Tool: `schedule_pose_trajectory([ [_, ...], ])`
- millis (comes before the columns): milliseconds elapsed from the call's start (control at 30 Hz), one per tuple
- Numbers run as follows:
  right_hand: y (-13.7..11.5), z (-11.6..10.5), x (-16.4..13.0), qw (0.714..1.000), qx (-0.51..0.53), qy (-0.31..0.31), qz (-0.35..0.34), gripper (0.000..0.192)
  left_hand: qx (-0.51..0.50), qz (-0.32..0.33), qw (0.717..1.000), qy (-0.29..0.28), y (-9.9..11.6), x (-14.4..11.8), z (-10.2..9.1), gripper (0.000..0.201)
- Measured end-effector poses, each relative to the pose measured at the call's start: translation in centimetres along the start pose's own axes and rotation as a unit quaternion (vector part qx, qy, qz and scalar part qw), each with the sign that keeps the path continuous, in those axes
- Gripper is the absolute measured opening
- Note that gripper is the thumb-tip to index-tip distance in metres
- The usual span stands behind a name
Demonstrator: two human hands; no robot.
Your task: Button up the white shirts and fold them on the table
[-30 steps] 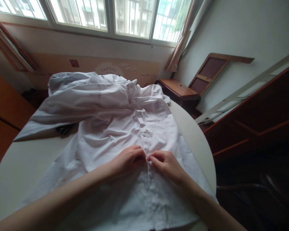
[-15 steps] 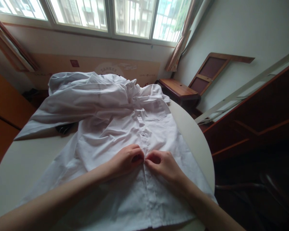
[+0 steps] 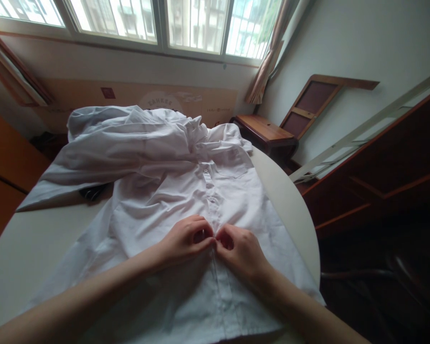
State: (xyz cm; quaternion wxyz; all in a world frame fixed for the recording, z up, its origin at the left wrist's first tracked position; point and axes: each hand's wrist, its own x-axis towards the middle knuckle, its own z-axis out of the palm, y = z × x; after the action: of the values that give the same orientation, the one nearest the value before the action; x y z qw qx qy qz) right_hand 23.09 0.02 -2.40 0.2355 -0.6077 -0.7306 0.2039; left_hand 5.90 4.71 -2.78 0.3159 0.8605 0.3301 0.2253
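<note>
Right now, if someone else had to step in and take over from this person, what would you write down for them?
Left hand: fingers curled, pinching the shirt's front strip at mid-height.
Right hand: pinching the same spot from the other side, fingertips meeting the left hand's.
White shirt: lies front up on the round table, collar toward the window, one sleeve spread out to the left.
Done: the front strip looks closed from the hands up toward the collar.
Left: the spot between the fingers; whether the strip below the hands is closed, I cannot tell.
A small dark item peeks from under the sleeve.
</note>
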Motion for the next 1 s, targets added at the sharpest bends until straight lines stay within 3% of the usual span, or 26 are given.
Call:
schedule_pose_trajectory([
  [433,-0.2,-0.2,0.1,1.000,0.012,-0.003,0.010,0.011,0.008,-0.034,0.999,0.020,0.6,-0.2,0.6,0.011],
  [1000,-0.1,-0.2,0.1,1.000,0.017,-0.011,-0.002,0.010,0.038,0.002,0.999,0.033,0.2,0.1,0.5,0.008],
])
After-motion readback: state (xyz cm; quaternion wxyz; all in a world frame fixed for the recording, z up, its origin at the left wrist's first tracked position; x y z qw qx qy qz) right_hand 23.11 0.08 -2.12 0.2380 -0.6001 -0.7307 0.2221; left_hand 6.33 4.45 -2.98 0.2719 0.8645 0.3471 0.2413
